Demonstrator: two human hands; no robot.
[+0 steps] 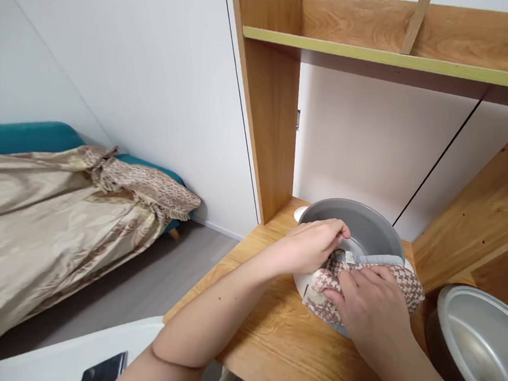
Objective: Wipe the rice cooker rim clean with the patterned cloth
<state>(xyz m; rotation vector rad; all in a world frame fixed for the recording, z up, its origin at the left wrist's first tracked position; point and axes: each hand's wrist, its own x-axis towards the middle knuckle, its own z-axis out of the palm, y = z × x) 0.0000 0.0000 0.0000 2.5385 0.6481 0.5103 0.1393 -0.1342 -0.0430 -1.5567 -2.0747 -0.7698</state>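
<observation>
We are wiping a grey pot that sits at the back of the wooden worktop. Our left hand closes its grip on the near rim; our right hand presses a checked cloth over the edge. Next, we judge, the cloth should work round the rim. Another metal pot stands just right. A draped bed lies left.

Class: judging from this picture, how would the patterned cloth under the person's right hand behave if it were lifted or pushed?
The patterned cloth is probably floppy, since it drapes over the grey pot's rim. It looks light, bunching under the right hand. Pushed, it would likely crumple rather than slide whole.
</observation>
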